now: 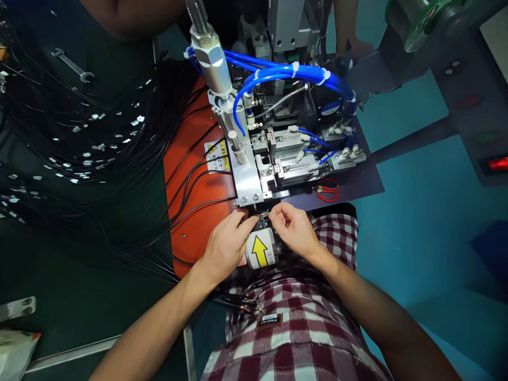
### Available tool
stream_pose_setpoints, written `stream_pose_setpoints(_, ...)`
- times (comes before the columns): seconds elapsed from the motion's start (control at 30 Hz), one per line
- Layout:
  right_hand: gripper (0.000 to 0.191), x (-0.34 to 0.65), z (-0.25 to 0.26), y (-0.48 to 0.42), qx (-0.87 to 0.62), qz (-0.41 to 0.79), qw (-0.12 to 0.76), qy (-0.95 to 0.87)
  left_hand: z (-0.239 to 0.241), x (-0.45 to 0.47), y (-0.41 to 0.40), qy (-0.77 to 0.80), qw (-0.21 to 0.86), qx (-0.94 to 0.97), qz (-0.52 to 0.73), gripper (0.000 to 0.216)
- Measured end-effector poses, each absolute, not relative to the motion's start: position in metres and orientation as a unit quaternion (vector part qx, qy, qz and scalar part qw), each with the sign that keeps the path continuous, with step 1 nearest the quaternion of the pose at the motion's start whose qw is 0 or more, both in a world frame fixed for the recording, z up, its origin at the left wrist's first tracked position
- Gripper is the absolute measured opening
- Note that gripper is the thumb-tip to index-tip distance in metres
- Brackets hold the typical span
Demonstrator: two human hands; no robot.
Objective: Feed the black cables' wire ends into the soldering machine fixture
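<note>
My left hand [228,241] and my right hand [292,228] meet at the front edge of a small pneumatic machine [273,153]. Both pinch the end of a thin black cable [262,217] whose fine coloured wires show between the fingertips. Just below them sits a white cylinder with a yellow arrow label [260,250]. My left hand rests on the orange base plate [190,174]. More stripped cable ends [246,304] lie on my checked shirt.
A large bundle of black cables [91,137] with small tags covers the dark table at left, beside a wrench [73,64]. Red-handled scissors [327,191] lie right of the machine. Blue air hoses [286,74] arch over it. Teal floor is at right.
</note>
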State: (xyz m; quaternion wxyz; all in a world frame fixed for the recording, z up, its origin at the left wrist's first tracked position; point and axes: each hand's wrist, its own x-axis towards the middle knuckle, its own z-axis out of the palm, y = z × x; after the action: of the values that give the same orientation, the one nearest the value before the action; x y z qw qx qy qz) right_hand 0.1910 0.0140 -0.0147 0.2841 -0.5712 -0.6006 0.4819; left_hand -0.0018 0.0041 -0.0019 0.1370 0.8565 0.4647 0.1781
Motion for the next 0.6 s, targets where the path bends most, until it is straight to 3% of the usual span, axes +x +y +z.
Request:
stream_pose_setpoints(0.23, 0.016, 0.193, -0.023, 0.025, -0.517, 0.606, 0.310, -0.519, -0.002, -0.003, 0.005, 0.464, 0.145, 0.856, 0.178, 0.032)
stream_pose_setpoints(0.33, 0.018, 0.195, -0.028, 0.027, -0.520, 0.604, 0.308, -0.520, 0.000, -0.003, 0.005, 0.461, 0.125, 0.863, 0.164, 0.032)
stream_pose_setpoints(0.5, 0.028, 0.197, -0.036, 0.026, -0.510, 0.672, 0.302, -0.443, 0.014, 0.005, -0.003, 0.476, 0.027, 0.876, 0.079, 0.033)
stream_pose_setpoints(0.6, 0.033, 0.193, -0.037, 0.024, -0.519, 0.672, 0.326, -0.416, 0.017, 0.012, -0.011, 0.485, 0.039, 0.872, 0.045, 0.038)
